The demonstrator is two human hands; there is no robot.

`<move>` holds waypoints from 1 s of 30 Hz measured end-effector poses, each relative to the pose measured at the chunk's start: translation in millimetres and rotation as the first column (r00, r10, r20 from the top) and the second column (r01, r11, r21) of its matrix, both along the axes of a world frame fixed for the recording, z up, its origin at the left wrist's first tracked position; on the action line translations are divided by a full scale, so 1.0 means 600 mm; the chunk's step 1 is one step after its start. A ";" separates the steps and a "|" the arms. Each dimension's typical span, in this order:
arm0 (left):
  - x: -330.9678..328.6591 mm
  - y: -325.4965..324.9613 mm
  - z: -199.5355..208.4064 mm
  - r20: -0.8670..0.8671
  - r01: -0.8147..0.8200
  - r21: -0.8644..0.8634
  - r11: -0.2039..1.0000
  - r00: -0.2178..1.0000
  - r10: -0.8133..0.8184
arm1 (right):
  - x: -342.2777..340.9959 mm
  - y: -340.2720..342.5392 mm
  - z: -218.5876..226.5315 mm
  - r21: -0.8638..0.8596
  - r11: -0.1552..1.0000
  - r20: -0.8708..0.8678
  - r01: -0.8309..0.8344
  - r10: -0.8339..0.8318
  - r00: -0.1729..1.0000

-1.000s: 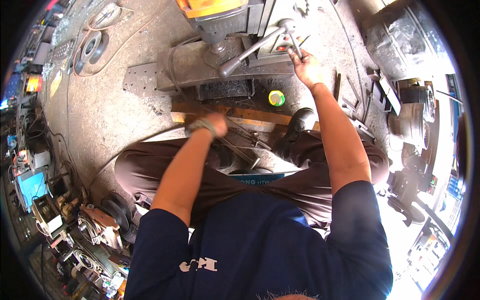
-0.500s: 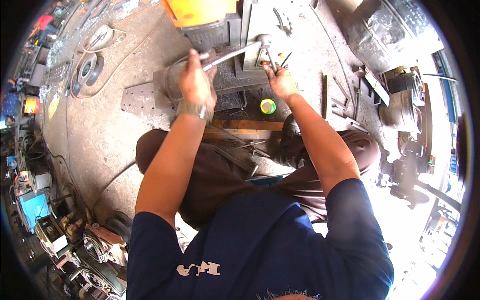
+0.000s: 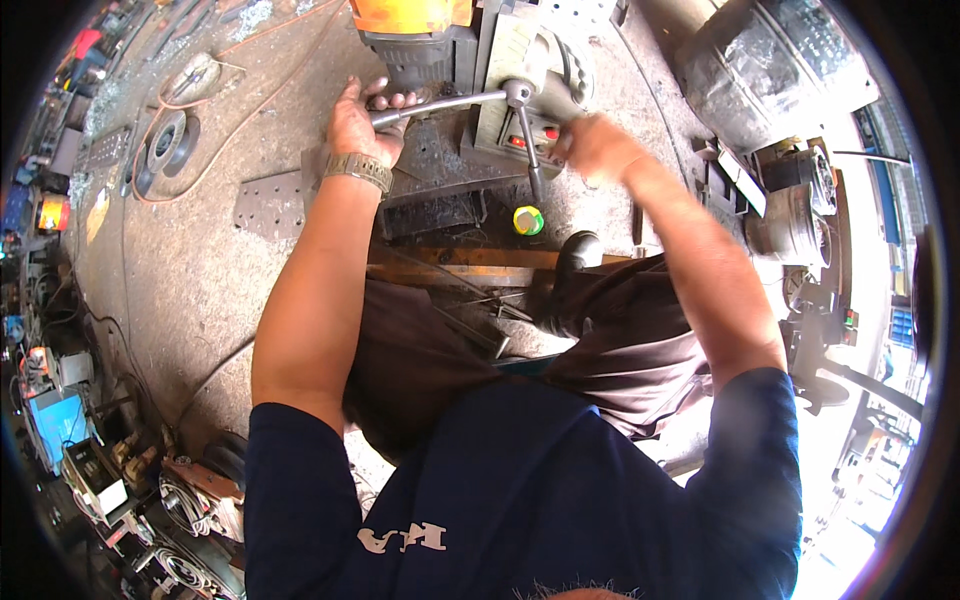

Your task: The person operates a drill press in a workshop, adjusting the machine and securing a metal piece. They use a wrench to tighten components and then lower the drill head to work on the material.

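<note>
A machine that looks like a portable magnetic drill, with a yellow-orange motor housing [image 3: 412, 18], stands ahead of me on a steel piece. Metal lever handles [image 3: 455, 102] branch from a round hub [image 3: 517, 93] on its side. My left hand [image 3: 365, 125] is palm up at the end of the left lever, fingers loosely curled around it and thumb raised. A second lever [image 3: 529, 145] points toward me. Just right of it is my right hand [image 3: 603, 150], smeared by motion, its fingers unclear. Red switches [image 3: 550, 132] show on the machine's base beside that lever.
A yellow-green round container [image 3: 527, 220] sits between the machine and my boot [image 3: 578, 250]. A perforated plate [image 3: 270, 207] lies left, near a coiled hose [image 3: 190, 80]. At right stand a large metal drum [image 3: 765, 75] and a smaller cylinder [image 3: 795, 225]. Tools and cables crowd the far left.
The levers have turned about the hub. My left hand has shifted left and curled about the lever end. My right hand has come off the other lever and moved right.
</note>
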State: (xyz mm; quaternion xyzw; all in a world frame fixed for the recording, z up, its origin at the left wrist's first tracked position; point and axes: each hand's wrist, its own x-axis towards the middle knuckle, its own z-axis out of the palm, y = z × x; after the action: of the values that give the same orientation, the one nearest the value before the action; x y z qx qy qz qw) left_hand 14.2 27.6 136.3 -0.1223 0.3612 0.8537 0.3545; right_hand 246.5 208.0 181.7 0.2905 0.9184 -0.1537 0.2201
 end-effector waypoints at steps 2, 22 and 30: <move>-0.003 -0.004 0.015 -0.026 -0.006 0.054 0.998 1.000 0.008 | -0.006 0.037 0.053 0.264 0.941 -0.407 0.214 -0.093 0.909; -0.038 0.010 0.002 -0.072 0.121 0.423 0.898 0.992 -0.100 | -0.101 0.118 -0.028 -0.055 0.953 -0.825 0.297 -0.211 0.524; 0.011 -0.019 0.006 -0.132 0.222 -0.114 0.968 0.963 -0.236 | -0.109 0.129 -0.044 0.107 0.904 -0.799 0.415 -0.171 0.577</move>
State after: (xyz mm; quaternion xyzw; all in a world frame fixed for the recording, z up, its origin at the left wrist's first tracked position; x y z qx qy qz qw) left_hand 20.9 16.0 140.1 -0.0347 0.4393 0.7947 0.4175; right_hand 181.3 285.4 155.5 0.3736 0.8727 -0.1650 -0.2676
